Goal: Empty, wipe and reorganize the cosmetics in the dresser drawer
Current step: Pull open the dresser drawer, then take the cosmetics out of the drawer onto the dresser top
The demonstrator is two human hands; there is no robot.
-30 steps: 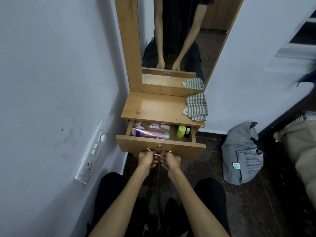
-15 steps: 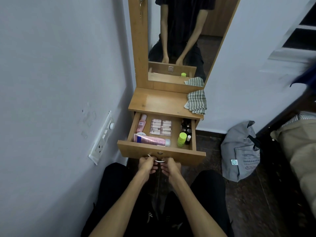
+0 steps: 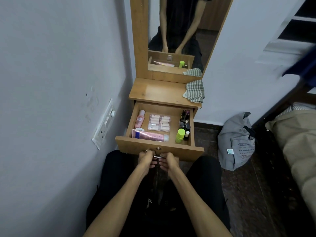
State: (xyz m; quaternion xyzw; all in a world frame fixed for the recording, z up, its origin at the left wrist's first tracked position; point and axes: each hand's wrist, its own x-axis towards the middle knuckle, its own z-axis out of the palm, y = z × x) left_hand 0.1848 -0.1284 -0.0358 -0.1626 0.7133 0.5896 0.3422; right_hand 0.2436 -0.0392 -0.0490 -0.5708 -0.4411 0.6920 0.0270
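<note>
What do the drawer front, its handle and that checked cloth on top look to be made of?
The tan drawer front looks like wood-grain laminate board, smooth with a faint sheen. The curved handle glints silver, so probably metal. The green-and-white checked cloth looks like soft woven fabric, judging by its crumpled folds.

Open wooden drawer (image 3: 171, 147), cosmetics (image 3: 159, 124) inside

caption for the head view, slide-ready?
Both hands, left and right, grip the handle of the open drawer of cosmetics.

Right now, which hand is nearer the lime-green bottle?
Right. The right hand grips the handle below-left of the lime-green bottle; the left hand sits farther left.
</note>
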